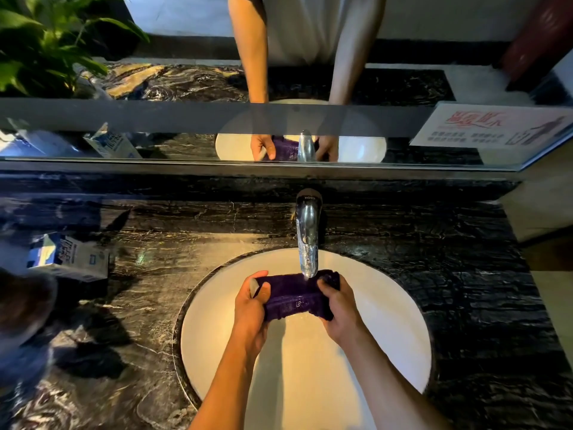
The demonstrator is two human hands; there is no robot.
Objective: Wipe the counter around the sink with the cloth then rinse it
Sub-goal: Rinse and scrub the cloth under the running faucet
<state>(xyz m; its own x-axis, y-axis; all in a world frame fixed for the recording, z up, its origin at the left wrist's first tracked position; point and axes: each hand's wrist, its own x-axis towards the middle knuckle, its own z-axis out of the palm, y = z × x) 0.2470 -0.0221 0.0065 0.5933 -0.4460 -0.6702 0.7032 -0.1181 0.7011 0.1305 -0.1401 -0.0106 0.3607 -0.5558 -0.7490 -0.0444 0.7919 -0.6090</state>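
Cloth: the dark purple terry cloth is bunched into a short roll and held over the round white ceramic sink basin, directly under the spout of the chrome faucet.
Left hand: the left hand is closed around the cloth's left end, thumb on top, fingers curled under.
Right hand: the right hand is closed around the right end in the same way, so the 2 hands grip opposite ends with the roll stretched between them.
Water: the pile under the spout glistens and looks wet; a stream is hard to make out, so I cannot tell how hard the tap runs.
Handling: soft and limp, likely heavier soaked than dry. It should fold, twist and wring without harm, and the looped pile gives wet fingers good purchase. Holding both ends suits wringing; a 1-hand hold would let the free end sag and drip.
Cloth texture: thick, fuzzy, matte, deep violet.
Counter: the black marble counter with white veining is polished and hard, with a sheen left of the faucet that may be moisture.
Basin: smooth, glossy, set below the stone rim.
Faucet: a curved, mirror-bright metal spout.
Other items: a blue-and-white paper carton lies on its side on the counter, well left of the sink; a mirror runs behind.
Stage: judged from this, the rinse is under way.
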